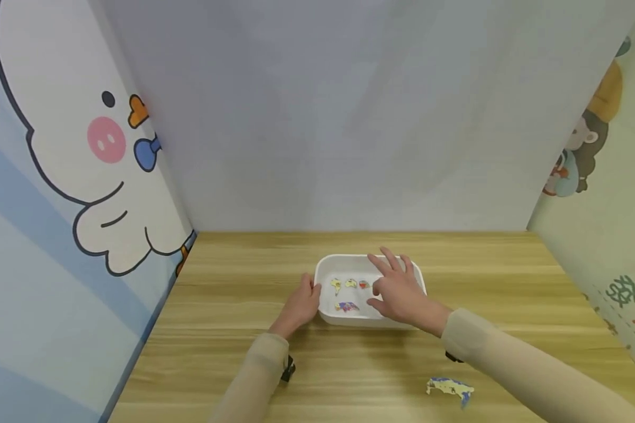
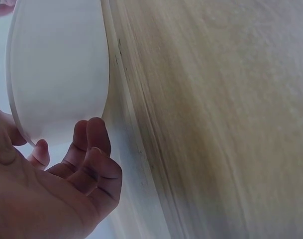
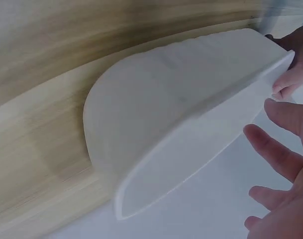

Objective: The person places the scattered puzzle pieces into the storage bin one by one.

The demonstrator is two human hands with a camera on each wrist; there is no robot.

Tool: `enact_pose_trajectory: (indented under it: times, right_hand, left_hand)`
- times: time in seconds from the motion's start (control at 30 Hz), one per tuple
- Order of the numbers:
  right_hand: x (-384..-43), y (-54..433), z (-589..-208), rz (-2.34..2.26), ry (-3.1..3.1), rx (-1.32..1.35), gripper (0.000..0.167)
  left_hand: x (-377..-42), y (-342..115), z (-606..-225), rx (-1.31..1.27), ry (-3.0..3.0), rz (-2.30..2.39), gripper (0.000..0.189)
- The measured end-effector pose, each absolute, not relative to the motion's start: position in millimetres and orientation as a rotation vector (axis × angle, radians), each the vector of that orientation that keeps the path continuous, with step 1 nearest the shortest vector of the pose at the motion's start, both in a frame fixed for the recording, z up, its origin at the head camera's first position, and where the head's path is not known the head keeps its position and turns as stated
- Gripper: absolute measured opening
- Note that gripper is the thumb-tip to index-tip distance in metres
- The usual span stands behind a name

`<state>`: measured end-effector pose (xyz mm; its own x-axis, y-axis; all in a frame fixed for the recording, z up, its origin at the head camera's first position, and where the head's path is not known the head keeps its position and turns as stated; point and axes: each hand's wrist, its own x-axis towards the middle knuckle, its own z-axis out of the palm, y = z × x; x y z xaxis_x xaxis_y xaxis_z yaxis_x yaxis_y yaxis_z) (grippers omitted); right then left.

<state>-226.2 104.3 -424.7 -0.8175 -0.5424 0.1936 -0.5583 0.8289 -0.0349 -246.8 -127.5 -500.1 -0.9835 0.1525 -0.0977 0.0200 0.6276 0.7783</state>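
Note:
A white rectangular plastic tub (image 1: 344, 321) with rounded corners stands on the table. My left hand (image 1: 298, 305) holds its left end, the thumb at the rim and the other fingers curled against the outer wall (image 2: 61, 74). Inside lie several small flat irregular pieces: two pale yellow ones, a red-and-white piece (image 1: 363, 285) and a purple patterned piece (image 1: 347, 306). Over the tub's right half hovers my right hand (image 1: 402, 294), its fingers spread. The right wrist view shows its thumb and forefinger apart, with nothing visible between them.
On the wooden table (image 1: 217, 329), a larger yellow-and-blue flat piece (image 1: 450, 386) lies near the right forearm. A pale grey wall (image 1: 317, 147) rises behind the table. Printed cartoon panels border the left and right sides.

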Motion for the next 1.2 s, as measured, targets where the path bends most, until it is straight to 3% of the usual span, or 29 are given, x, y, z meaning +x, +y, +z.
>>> enact_pose_trajectory:
  times: [0.4,0.6,1.2]
  right_hand:
    - [-197.9,143.0,-409.7,0.303,-2.757,0.711,0.015]
    - [-188.4,168.5,-406.3,0.284,-2.760,0.656,0.025]
    - [-109.4,223.2,-449.3,0.181,-3.143,0.747,0.041]
  left_hand:
    - [-244.8,-124.2,-504.8,0.160,2.677,1.287,0.015]
    - [-247.9,-127.4,-506.8,0.157,2.685,1.326,0.015]
    - [-248.0,-125.3,-502.4,0.145,2.704,1.280,0.015]
